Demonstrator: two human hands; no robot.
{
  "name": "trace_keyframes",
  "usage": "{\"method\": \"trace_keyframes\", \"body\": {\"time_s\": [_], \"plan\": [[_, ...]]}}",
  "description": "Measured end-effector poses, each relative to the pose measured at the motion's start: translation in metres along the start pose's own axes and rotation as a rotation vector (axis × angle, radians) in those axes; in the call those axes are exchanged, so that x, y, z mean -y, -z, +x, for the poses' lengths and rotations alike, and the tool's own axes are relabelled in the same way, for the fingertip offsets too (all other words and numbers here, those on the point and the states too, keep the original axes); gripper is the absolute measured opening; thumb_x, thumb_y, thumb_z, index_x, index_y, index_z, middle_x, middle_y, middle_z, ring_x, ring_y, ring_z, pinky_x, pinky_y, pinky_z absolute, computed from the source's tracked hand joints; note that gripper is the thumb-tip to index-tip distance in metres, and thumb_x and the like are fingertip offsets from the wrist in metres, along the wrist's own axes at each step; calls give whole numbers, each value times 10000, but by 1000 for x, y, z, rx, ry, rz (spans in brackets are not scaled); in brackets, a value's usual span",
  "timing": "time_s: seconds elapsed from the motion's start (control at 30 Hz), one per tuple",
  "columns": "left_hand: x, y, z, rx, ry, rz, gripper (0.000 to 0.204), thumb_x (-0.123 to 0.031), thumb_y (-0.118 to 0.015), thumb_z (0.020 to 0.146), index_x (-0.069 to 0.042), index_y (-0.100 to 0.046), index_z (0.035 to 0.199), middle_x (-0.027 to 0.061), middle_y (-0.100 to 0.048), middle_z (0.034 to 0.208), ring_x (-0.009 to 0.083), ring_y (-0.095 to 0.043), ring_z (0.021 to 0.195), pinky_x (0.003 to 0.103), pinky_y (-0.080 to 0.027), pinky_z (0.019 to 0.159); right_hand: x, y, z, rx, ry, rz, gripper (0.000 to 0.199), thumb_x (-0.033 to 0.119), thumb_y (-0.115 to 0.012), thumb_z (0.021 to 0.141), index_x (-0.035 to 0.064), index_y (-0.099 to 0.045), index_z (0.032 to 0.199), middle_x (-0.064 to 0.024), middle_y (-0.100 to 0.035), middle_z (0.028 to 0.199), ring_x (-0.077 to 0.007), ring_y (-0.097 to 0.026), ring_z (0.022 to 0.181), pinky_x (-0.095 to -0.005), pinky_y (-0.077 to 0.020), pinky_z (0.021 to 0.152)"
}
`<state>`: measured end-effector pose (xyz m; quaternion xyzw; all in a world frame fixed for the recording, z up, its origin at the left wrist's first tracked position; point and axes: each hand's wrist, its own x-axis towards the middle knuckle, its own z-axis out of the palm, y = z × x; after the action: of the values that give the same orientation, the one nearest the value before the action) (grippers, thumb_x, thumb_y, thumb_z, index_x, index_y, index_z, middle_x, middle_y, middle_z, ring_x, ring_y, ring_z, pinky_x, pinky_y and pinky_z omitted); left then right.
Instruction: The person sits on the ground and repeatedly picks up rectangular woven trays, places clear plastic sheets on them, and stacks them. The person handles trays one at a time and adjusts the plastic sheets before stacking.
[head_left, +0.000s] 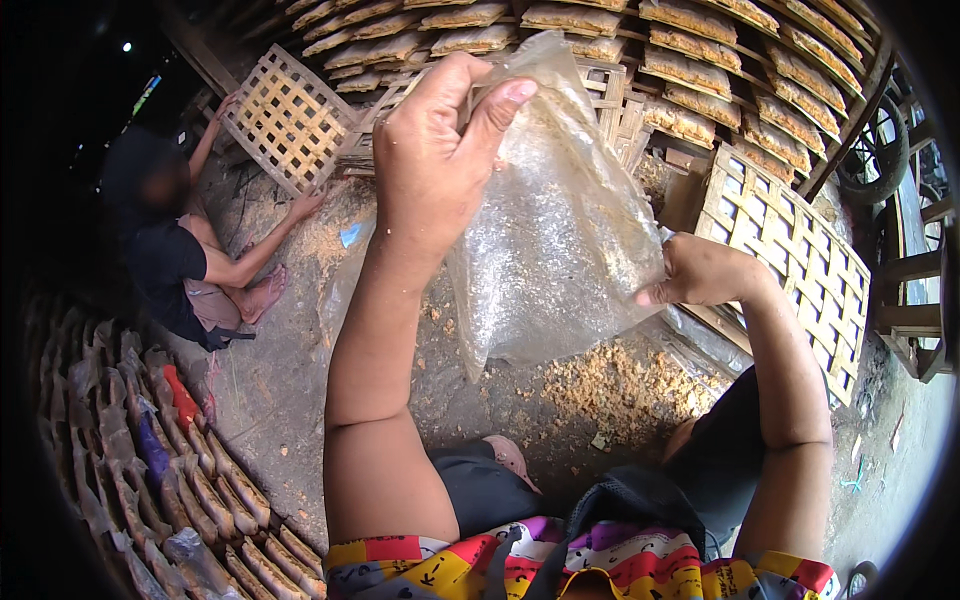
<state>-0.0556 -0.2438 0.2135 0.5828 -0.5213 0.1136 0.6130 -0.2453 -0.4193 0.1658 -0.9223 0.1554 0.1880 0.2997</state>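
a dirt floor (300, 400) strewn with crumbs, bamboo racks (790, 250) beside it, and a seated person (180, 250) at the far left. the left hand (440, 150) pinches the top edge of a clear plastic bag (560, 230), held up in front. the right hand (700, 272) grips the bag's right side, perhaps from behind.

A rough food-drying workshop: stacked woven bamboo lattice racks (790, 250) at right, rows of tan pressed cakes (700, 60) along the top, crumb-strewn dirt floor (280, 390) at centre.
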Motion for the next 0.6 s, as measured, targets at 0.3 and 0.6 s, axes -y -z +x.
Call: {"method": "trace_keyframes", "body": {"time_s": [0.3, 0.6], "plan": [[0, 37, 22, -325, -184, 5, 166, -124, -712, 880, 10, -688, 975, -9, -650, 773, 26, -507, 612, 169, -388, 534, -20, -38, 46, 23, -17, 10, 453, 364, -732, 816, -52, -669, 985, -216, -681, 933, -333, -658, 929, -402, -487, 823], [-2, 117, 14, -485, -10, 294, 196, -171, -707, 886, 1, -709, 980, 14, -661, 810, 39, -502, 624, 196, -398, 576, -39, -29, 34, 66, -90, -199, 375, 266, -735, 828, -93, -659, 908, -223, -669, 807, -308, -661, 788, -411, -498, 720]]}}
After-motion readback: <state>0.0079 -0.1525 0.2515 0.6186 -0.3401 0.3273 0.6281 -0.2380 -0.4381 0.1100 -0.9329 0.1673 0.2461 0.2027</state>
